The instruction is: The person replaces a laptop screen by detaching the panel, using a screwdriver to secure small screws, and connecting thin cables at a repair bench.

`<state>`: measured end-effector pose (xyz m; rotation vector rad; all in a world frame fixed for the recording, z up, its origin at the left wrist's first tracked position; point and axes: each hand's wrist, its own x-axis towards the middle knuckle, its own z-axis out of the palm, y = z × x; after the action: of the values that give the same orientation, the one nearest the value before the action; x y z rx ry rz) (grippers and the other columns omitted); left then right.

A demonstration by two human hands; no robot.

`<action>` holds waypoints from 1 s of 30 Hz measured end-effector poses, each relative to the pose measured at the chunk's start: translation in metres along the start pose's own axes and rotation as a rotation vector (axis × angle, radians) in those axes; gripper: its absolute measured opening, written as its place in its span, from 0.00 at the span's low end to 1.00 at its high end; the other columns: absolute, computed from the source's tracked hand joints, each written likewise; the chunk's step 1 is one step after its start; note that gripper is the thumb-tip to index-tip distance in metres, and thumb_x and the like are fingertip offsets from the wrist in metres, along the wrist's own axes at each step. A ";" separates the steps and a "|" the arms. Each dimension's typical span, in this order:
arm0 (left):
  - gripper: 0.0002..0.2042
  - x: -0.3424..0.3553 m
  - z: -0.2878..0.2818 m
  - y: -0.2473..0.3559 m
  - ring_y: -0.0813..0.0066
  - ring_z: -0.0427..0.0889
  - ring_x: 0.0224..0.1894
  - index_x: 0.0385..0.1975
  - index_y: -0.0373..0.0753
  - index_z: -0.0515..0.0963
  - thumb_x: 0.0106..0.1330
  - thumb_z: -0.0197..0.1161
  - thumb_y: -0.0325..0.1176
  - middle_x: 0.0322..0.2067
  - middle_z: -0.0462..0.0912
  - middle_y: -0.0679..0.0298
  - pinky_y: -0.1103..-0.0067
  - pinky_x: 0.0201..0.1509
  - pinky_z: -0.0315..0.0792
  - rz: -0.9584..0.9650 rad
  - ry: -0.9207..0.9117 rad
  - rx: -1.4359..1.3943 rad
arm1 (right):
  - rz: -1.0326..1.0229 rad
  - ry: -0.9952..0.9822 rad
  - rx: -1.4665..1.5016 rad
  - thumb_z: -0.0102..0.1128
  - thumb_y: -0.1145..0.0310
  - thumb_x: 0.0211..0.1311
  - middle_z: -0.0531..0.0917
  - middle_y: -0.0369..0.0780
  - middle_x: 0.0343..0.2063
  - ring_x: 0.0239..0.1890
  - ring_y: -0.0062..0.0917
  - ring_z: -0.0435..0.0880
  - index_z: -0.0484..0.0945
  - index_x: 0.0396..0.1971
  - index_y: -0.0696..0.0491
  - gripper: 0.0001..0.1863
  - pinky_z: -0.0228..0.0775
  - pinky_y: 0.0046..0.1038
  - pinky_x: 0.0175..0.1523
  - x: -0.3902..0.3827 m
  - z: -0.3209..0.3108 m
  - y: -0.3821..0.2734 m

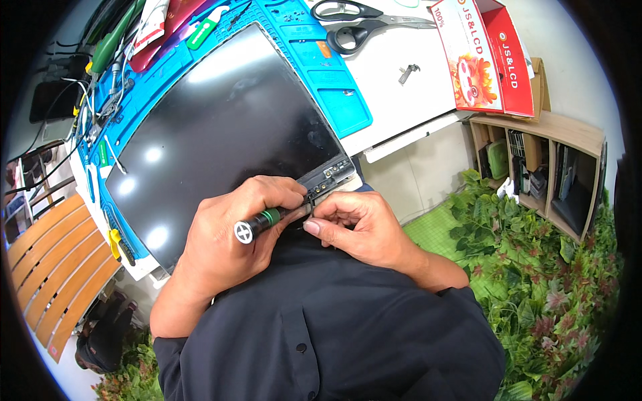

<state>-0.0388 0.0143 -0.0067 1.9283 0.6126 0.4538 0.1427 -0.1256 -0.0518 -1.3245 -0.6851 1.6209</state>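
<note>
A large black screen panel (221,127) lies on a blue silicone mat (338,107). Along its near right edge runs a strip with small connectors and screws (328,175). My left hand (237,234) is closed around a screwdriver (257,226) with a black and green handle, its cross-marked cap toward me. The left fingertips touch the panel's edge. My right hand (351,227) is curled just beside it at that edge, thumb and fingers around a small thin part that I cannot make out.
Scissors (354,37), a small dark part (408,73) and a red-and-white box (481,60) are on the white tabletop. Cables and tools (107,80) crowd the left. A slatted wooden chair (53,254), a cubby shelf (535,174) and artificial plants (528,307) surround the table.
</note>
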 end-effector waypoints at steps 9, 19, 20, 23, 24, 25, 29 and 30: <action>0.17 0.010 -0.007 0.000 0.57 0.93 0.40 0.40 0.39 0.78 0.55 0.73 0.13 0.42 0.91 0.53 0.72 0.41 0.85 0.047 -0.134 0.063 | 0.167 0.036 0.484 0.51 0.56 0.85 0.86 0.53 0.37 0.36 0.40 0.93 0.75 0.49 0.69 0.24 0.90 0.36 0.39 0.011 -0.013 0.003; 0.17 0.019 -0.008 -0.002 0.56 0.92 0.42 0.40 0.41 0.78 0.55 0.73 0.14 0.41 0.91 0.55 0.71 0.41 0.85 0.107 -0.192 0.103 | 0.059 0.018 0.528 0.45 0.60 0.87 0.86 0.59 0.41 0.45 0.45 0.92 0.75 0.53 0.70 0.23 0.89 0.42 0.53 0.015 -0.006 0.004; 0.17 0.021 -0.008 -0.003 0.57 0.92 0.42 0.40 0.42 0.78 0.56 0.74 0.15 0.41 0.91 0.55 0.71 0.41 0.85 0.106 -0.202 0.101 | 0.068 0.021 0.543 0.45 0.61 0.86 0.86 0.59 0.41 0.45 0.46 0.92 0.75 0.52 0.70 0.23 0.89 0.43 0.53 0.015 -0.007 0.004; 0.16 0.025 -0.009 -0.004 0.58 0.92 0.39 0.39 0.42 0.78 0.56 0.76 0.18 0.41 0.91 0.56 0.72 0.39 0.85 0.147 -0.215 0.093 | 0.102 0.031 0.604 0.45 0.63 0.85 0.86 0.59 0.39 0.44 0.48 0.92 0.76 0.50 0.70 0.21 0.89 0.44 0.53 0.018 -0.007 0.002; 0.16 0.027 -0.010 -0.005 0.59 0.92 0.39 0.39 0.42 0.78 0.57 0.77 0.18 0.41 0.91 0.56 0.72 0.38 0.84 0.162 -0.223 0.091 | 0.112 0.039 0.630 0.46 0.63 0.85 0.86 0.59 0.39 0.44 0.48 0.92 0.76 0.49 0.70 0.21 0.89 0.45 0.52 0.018 -0.007 0.002; 0.16 0.029 -0.010 -0.006 0.60 0.92 0.38 0.39 0.42 0.79 0.57 0.77 0.19 0.40 0.91 0.56 0.72 0.37 0.84 0.177 -0.232 0.090 | 0.102 0.043 0.636 0.46 0.63 0.84 0.86 0.60 0.39 0.43 0.49 0.92 0.76 0.48 0.70 0.21 0.89 0.45 0.52 0.018 -0.006 0.003; 0.15 0.034 -0.013 -0.011 0.62 0.91 0.36 0.38 0.43 0.79 0.57 0.78 0.22 0.39 0.91 0.58 0.73 0.34 0.82 0.231 -0.262 0.116 | 0.074 0.046 0.649 0.47 0.64 0.84 0.86 0.60 0.39 0.42 0.49 0.92 0.76 0.46 0.69 0.20 0.89 0.46 0.50 0.018 -0.004 0.005; 0.15 0.037 -0.014 -0.008 0.62 0.91 0.36 0.38 0.43 0.79 0.56 0.78 0.22 0.38 0.91 0.59 0.73 0.34 0.82 0.231 -0.296 0.142 | 0.066 0.049 0.650 0.46 0.64 0.84 0.86 0.60 0.39 0.42 0.50 0.93 0.76 0.45 0.69 0.20 0.90 0.46 0.50 0.018 -0.004 0.006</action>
<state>-0.0190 0.0494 -0.0069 2.1614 0.2362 0.2645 0.1448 -0.1123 -0.0661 -0.9053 -0.0587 1.6604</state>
